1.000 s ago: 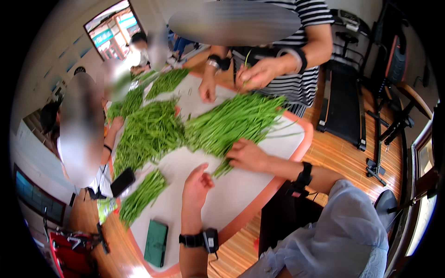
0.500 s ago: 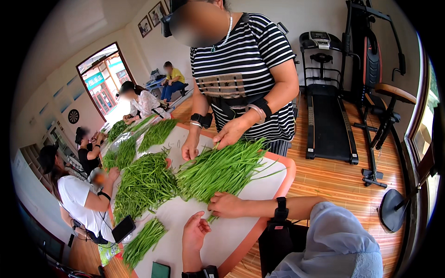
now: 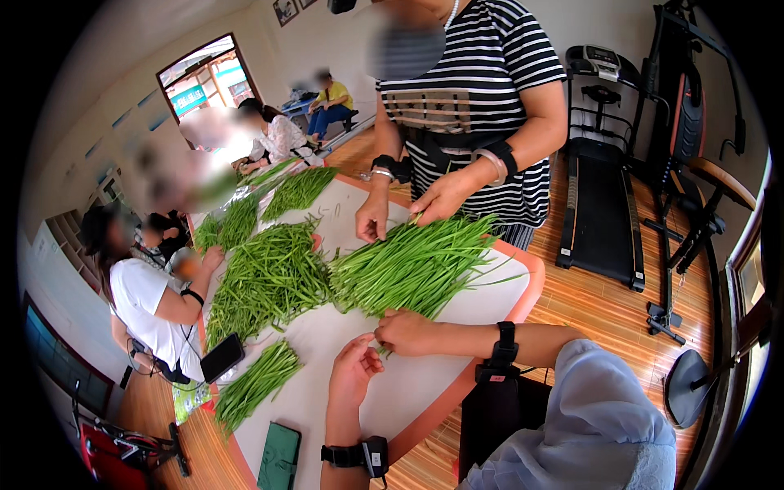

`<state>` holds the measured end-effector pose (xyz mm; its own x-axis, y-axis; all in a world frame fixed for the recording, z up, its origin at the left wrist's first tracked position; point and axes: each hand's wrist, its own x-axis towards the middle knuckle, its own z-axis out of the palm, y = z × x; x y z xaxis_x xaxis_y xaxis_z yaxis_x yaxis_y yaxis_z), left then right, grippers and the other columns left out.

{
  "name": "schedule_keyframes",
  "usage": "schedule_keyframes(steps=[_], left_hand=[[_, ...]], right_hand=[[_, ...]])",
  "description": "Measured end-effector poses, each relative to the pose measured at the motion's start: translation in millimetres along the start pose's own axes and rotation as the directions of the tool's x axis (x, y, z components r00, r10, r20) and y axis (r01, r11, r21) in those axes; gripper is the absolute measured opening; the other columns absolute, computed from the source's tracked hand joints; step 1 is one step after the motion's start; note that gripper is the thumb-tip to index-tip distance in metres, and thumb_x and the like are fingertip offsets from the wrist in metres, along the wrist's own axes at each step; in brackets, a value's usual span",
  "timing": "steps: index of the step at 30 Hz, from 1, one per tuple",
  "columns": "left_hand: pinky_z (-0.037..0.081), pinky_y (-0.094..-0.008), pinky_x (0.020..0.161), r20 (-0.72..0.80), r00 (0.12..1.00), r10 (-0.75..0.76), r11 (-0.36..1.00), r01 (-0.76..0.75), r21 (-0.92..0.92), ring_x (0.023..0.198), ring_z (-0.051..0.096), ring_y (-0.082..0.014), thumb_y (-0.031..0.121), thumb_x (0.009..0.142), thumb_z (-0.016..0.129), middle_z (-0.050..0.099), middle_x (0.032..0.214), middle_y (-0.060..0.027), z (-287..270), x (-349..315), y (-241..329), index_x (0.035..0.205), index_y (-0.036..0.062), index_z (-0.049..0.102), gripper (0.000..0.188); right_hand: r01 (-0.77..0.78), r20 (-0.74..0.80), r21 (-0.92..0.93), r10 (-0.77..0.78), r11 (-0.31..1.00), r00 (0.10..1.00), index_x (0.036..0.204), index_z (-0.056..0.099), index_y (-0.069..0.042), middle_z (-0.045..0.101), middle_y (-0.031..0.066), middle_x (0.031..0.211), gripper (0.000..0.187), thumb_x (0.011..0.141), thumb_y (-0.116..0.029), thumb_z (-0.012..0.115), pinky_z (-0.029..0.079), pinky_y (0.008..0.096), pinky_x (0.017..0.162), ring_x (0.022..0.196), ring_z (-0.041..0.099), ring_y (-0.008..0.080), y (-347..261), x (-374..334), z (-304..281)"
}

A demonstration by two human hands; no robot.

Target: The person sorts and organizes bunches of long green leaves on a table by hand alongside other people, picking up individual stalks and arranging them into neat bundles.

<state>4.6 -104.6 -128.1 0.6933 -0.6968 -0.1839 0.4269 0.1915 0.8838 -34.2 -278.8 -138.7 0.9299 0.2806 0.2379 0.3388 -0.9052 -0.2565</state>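
A broad pile of long green stalks (image 3: pixel 416 265), looking like garlic chives, lies on the table in front of me. My right hand (image 3: pixel 404 333) is closed at the pile's near edge, with a bit of green stalk showing below its fingers. Just left of it, my left hand (image 3: pixel 353 371) is raised palm inward. Its thumb and forefinger come together beside my right fingertips, the other fingers loosely bent; whatever they pinch is too small to make out. Across the table, a person in a striped shirt has both hands (image 3: pixel 441 196) at the pile's far edge.
A heap of green stalks (image 3: pixel 269 273) and a smaller bunch (image 3: pixel 260 384) lie to the left. Near me are a green phone case (image 3: pixel 279 456) and a dark phone (image 3: pixel 222 358) at the table's left edge. Others work along the table (image 3: pixel 425 400). A treadmill (image 3: pixel 600 212) stands behind on the right.
My left hand has risen and moved toward my right hand, its fingertips now meeting beside it. My right hand stays at the pile's near edge. The whole view has shifted slightly.
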Motion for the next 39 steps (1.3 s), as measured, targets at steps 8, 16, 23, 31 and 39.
schedule_keyframes(steps=[8, 16, 23, 31, 39], left_hand=[[0.047, -0.0271, 0.057, -0.161, 0.982, 0.094, 0.981, -0.119, -0.156, 0.059, 0.053, -0.012, 0.019, 0.083, 0.056, 0.055, 0.068, -0.0021, -14, 3, 1, 0.106, 0.0055, 0.054, 0.026], [0.045, -0.027, 0.065, -0.114, 0.988, 0.1, 0.993, -0.092, 0.071, 0.077, 0.055, -0.0121, 0.03, 0.09, 0.051, 0.057, 0.088, -0.0018, 1, 3, -3, 0.122, 0.0089, 0.047, 0.038], [0.045, -0.0298, 0.074, -0.271, 0.961, 0.053, 0.92, -0.153, -0.361, 0.074, 0.053, -0.0138, 0.026, 0.091, 0.049, 0.054, 0.075, -0.0015, -20, 5, 7, 0.11, 0.0067, 0.051, 0.027], [0.025, -0.0204, 0.047, -0.166, 0.98, -0.112, 0.915, 0.036, -0.402, 0.048, 0.027, -0.0057, 0.022, 0.088, 0.054, 0.034, 0.059, 0.0051, -14, 4, 6, 0.107, 0.01, 0.054, 0.023], [0.026, -0.0217, 0.047, -0.161, 0.98, -0.114, 0.948, 0.059, -0.314, 0.048, 0.029, -0.0055, 0.022, 0.086, 0.054, 0.035, 0.059, 0.0058, -18, 6, 4, 0.109, 0.0098, 0.052, 0.026]], right_hand=[[-0.12, -0.205, 0.595, 0.294, 0.795, 0.934, 0.087, 0.058, -0.004, 0.062, 0.006, 0.074, 0.014, 0.081, -0.016, 0.059, 0.047, 0.0275, 0.061, 0.064, 0.059, 0.0144, 8, 6, -28], [-0.145, 0.007, 0.805, 0.236, 0.575, 0.972, 0.093, 0.059, -0.001, 0.064, 0.0045, 0.075, 0.018, 0.085, -0.017, 0.057, 0.046, 0.0229, 0.059, 0.065, 0.06, 0.0092, -18, 6, -11], [-0.263, 0.254, 0.759, 0.1, 0.595, 0.962, 0.088, 0.062, -0.002, 0.063, 0.0052, 0.069, 0.021, 0.084, -0.022, 0.056, 0.047, 0.0244, 0.061, 0.063, 0.06, 0.0109, -9, -35, -37], [-0.32, 0.108, 0.526, 0.311, 0.788, 0.944, 0.086, 0.064, -0.006, 0.063, 0.0068, 0.076, 0.018, 0.081, -0.023, 0.058, 0.046, 0.0275, 0.065, 0.07, 0.06, 0.0177, 25, -65, -56], [-0.099, -0.035, 0.01, 0.099, 0.995, 0.994, 0.073, 0.063, -0.007, 0.058, 0.0098, 0.081, 0.008, 0.07, -0.01, 0.056, 0.046, 0.0367, 0.073, 0.087, 0.052, 0.0291, 9, 0, -8]])
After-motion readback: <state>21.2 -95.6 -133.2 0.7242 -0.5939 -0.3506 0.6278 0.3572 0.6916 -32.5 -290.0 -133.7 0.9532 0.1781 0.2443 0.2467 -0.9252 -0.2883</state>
